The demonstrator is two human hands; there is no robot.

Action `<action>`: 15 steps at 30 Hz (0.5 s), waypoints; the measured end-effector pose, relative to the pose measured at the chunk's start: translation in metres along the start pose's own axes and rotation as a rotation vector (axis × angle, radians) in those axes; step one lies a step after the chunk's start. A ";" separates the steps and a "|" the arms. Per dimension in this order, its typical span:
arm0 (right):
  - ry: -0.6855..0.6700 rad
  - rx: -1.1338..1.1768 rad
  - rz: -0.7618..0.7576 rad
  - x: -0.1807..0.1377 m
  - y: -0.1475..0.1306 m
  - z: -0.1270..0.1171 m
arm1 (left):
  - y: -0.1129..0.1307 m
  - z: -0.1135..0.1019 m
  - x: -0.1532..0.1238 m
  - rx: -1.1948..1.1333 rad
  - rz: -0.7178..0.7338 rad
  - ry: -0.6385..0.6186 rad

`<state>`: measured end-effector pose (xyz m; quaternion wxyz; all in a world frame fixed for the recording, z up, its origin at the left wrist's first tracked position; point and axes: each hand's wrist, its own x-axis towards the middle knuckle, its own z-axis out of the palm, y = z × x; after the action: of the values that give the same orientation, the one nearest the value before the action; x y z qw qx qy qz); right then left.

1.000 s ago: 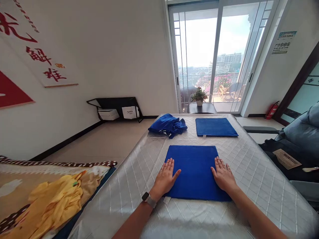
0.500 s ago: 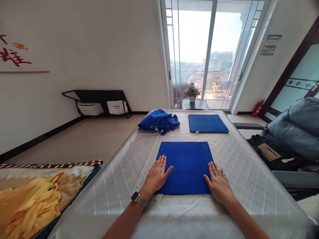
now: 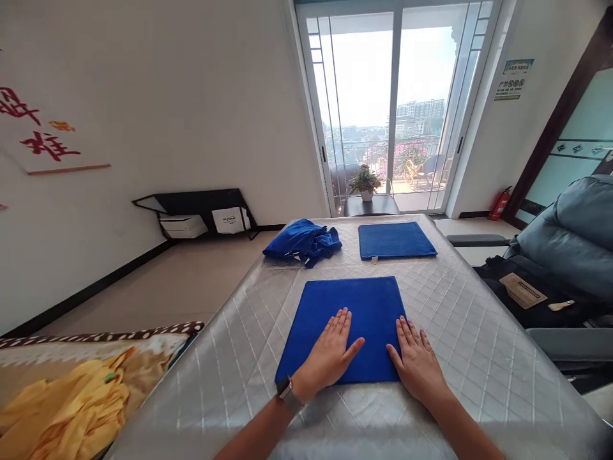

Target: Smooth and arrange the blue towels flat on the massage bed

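Note:
A flat blue rectangle of cloth lies smooth on the table in front of me. My left hand, a watch on its wrist, rests flat on the cloth's near middle with fingers stretched out and thumb apart. Along the right edge lies my right hand, also flat, its fingertips and thumb touching the cloth and its palm over the table cover. Farther back on the table are a crumpled blue cloth pile and a second flat blue cloth with a small white tag.
A silvery quilted cover is spread over the table. Yellow cloth lies on a patterned blanket at the lower left. At the right stands a grey armchair. A potted plant stands on a chair beyond the table's far edge.
My left hand has slid right, from the cloth's left edge onto its middle. The near left corner now reaches farther left, and its tag is out of sight. My right hand stays at the right edge.

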<state>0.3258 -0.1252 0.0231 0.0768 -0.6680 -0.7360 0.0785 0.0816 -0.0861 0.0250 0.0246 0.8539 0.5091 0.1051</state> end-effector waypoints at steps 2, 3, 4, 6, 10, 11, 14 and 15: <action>0.007 -0.025 -0.006 0.000 0.001 0.002 | 0.040 0.003 0.018 -0.059 0.150 -0.010; 0.005 -0.045 -0.012 0.000 0.001 0.003 | 0.058 0.005 0.027 -0.080 0.206 -0.012; 0.002 -0.065 -0.020 0.000 0.001 0.004 | 0.073 0.008 0.035 -0.097 0.245 -0.011; -0.002 -0.097 -0.034 -0.001 0.002 0.005 | 0.092 0.014 0.049 -0.117 0.274 -0.013; 0.031 -0.089 -0.029 0.000 0.003 0.008 | 0.084 0.019 0.052 -0.108 0.243 -0.015; 0.040 -0.079 -0.026 0.001 0.004 0.008 | 0.074 0.018 0.048 -0.096 0.226 -0.014; 0.058 -0.050 -0.029 0.002 0.005 0.010 | 0.031 0.011 0.024 -0.049 0.135 -0.026; 0.062 -0.044 -0.031 0.003 0.005 0.011 | 0.015 0.008 0.013 -0.032 0.089 -0.033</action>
<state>0.3281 -0.1223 0.0110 0.0863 -0.6602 -0.7450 0.0403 0.1018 -0.0811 0.0217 0.0417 0.8767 0.4686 0.1001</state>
